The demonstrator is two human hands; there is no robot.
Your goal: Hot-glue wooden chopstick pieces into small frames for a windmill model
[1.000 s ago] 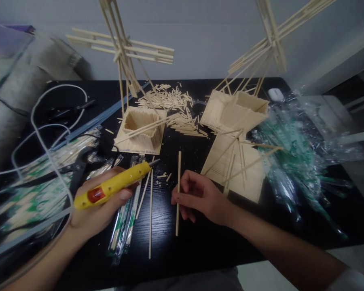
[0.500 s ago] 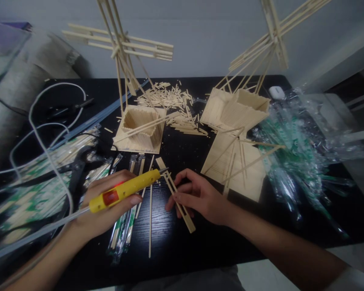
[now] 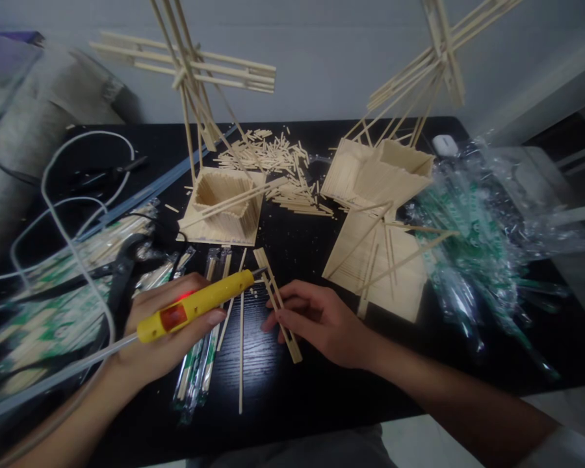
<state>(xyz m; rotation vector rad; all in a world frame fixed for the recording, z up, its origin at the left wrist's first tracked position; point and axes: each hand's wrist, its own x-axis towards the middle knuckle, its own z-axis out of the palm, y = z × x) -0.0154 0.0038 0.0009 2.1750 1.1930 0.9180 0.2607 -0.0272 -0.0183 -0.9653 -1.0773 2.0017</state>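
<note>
The left hand (image 3: 163, 325) grips a yellow glue gun (image 3: 197, 304); the right hand (image 3: 324, 322) pinches a slim, pale frame (image 3: 279, 299) of wooden sticks, gapped along its middle, slanting over the black worktop (image 3: 351, 403).

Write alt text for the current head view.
A person's left hand holds a yellow glue gun pointed at a slim wooden frame in the right hand. On the black table are two windmill-like models, short sticks and plastic wrappers.
</note>
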